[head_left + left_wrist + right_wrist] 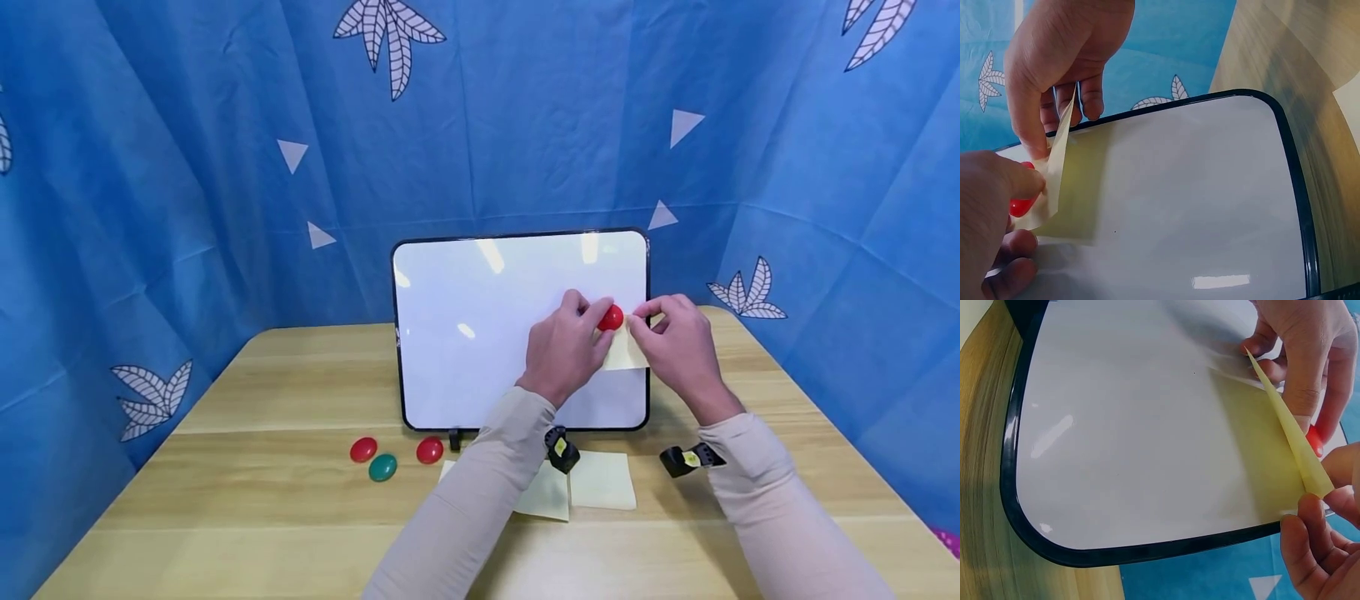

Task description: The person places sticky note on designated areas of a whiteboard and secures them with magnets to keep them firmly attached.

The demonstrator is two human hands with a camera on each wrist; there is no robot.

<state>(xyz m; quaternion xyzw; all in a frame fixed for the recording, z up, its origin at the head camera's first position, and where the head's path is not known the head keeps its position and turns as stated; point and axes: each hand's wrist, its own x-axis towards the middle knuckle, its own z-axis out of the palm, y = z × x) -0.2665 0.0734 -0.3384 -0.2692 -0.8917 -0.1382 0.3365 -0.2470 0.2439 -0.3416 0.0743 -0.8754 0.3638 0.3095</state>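
Note:
A whiteboard with a black frame stands upright on the table. Near its right edge, my left hand pinches a round red magnet over a pale yellow paper note. With thumb and fingertips, my right hand pinches the upper right edge of that same note, close to the board's frame. From the left wrist, the note appears bent away from the board, its shadow falling on the white surface. Part of the magnet is covered by the left fingers.
On the table left of the board's foot lie two red magnets and a green magnet. Yellow notes lie in front of the board, partly under the left forearm. A blue patterned curtain hangs behind.

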